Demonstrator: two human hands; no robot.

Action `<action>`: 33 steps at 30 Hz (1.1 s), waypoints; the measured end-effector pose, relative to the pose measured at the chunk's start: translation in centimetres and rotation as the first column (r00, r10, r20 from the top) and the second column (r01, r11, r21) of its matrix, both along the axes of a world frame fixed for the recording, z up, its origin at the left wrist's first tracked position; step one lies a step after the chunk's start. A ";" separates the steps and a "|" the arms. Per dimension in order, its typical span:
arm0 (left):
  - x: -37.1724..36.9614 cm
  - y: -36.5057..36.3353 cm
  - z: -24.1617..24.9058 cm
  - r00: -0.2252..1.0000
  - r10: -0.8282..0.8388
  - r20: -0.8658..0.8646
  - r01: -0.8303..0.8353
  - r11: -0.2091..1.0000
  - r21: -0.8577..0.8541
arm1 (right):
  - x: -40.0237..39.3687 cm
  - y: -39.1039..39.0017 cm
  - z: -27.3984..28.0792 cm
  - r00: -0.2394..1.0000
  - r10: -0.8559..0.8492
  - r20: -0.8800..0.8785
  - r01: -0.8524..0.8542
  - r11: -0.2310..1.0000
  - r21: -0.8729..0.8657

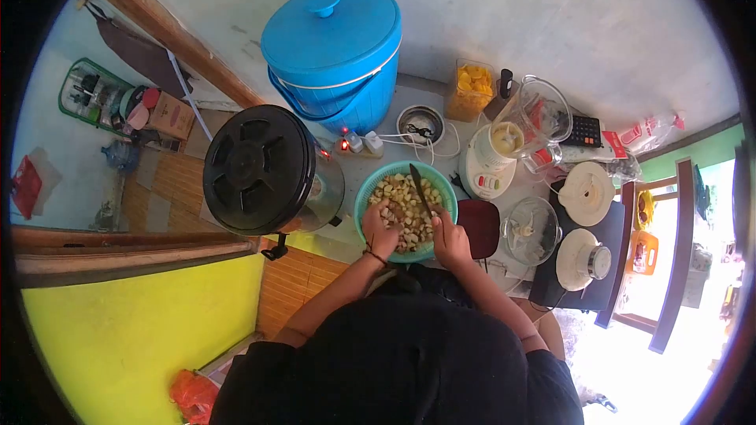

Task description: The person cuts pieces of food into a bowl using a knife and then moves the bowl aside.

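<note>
A green basin [450, 198] holds many pale, cut pieces of food [406, 191]. My left hand [379, 233] is at the basin's left side, its fingers bent down among the pieces; what they hold, if anything, is hidden. On the right side, my right hand [450, 241] is wrapped round the handle of a knife [419, 182]. The dark blade slants up and to the left over the pieces, its tip near the basin's far rim.
Left of the basin stands a black-lidded container [257, 169], with a blue lidded bucket [335, 51] behind. A power strip [361, 144], metal bowl [420, 123] and white blender base [486, 165] lie beyond. A clear bowl [532, 230] is at right.
</note>
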State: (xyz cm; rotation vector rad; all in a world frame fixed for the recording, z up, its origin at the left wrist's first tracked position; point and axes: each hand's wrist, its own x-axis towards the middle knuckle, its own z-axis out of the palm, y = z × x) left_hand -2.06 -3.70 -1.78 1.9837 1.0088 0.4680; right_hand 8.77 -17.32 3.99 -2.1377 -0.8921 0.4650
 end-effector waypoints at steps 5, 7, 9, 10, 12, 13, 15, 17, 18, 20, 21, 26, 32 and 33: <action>2.0 2.1 -7.3 0.937 0.344 0.058 -0.224 0.721 -0.656 | 0.6 -0.1 0.1 0.992 -0.061 -0.115 0.061 0.998 -0.001; 1.4 3.8 -10.7 0.937 0.325 0.124 -0.077 0.541 -0.837 | 0.8 -0.2 -0.5 0.988 -0.087 -0.129 0.084 0.996 -0.021; 1.8 4.4 -7.9 0.944 0.325 0.062 -0.060 0.352 -0.934 | 0.9 -0.2 -0.5 0.984 -0.097 -0.152 0.096 0.995 -0.014; 2.4 4.5 -5.6 0.955 0.296 0.007 -0.101 0.347 -0.932 | 0.9 -0.2 -0.5 0.981 -0.102 -0.165 0.102 0.995 -0.011; 3.3 4.8 -2.9 0.966 0.239 -0.104 -0.183 0.341 -0.922 | 1.1 -0.2 -0.9 0.979 -0.106 -0.171 0.101 0.994 -0.035; 3.5 4.9 -2.0 0.977 0.170 -0.126 -0.183 0.380 -0.907 | 1.2 -0.2 -0.9 0.979 -0.106 -0.174 0.100 0.994 -0.046; 3.9 5.2 -1.0 0.984 0.032 -0.175 -0.170 0.456 -0.874 | 1.1 0.0 -0.5 0.978 -0.118 -0.175 0.116 0.993 -0.020; 3.8 5.3 -2.6 0.998 0.014 -0.069 -0.070 0.291 -0.954 | 1.0 0.0 -0.3 0.974 -0.128 -0.188 0.127 0.992 -0.020; 3.8 5.3 -2.4 1.000 0.011 -0.015 -0.017 0.203 -0.979 | 1.1 0.0 -0.3 0.971 -0.132 -0.200 0.128 0.991 -0.032; 3.9 4.6 -2.0 0.993 -0.091 0.070 0.093 0.279 -0.956 | 1.2 -0.1 -0.4 0.966 -0.139 -0.216 0.135 0.990 -0.036; 4.0 4.4 -1.4 0.983 -0.145 0.110 0.150 0.312 -0.938 | 1.2 -0.1 -0.5 0.965 -0.142 -0.220 0.139 0.990 -0.028; 3.2 3.2 -2.4 0.895 -0.346 0.282 0.426 0.477 -0.769 | 1.4 -0.5 -1.0 0.957 -0.131 -0.260 0.130 0.991 -0.022; 0.2 3.3 0.7 0.935 -0.239 0.262 0.354 0.583 -0.731 | 1.3 -0.4 -0.5 0.953 -0.130 -0.274 0.139 0.990 0.014; -0.2 3.0 -0.4 0.963 -0.117 0.244 0.263 0.617 -0.741 | 1.4 -0.3 -0.1 0.950 -0.131 -0.284 0.137 0.991 0.002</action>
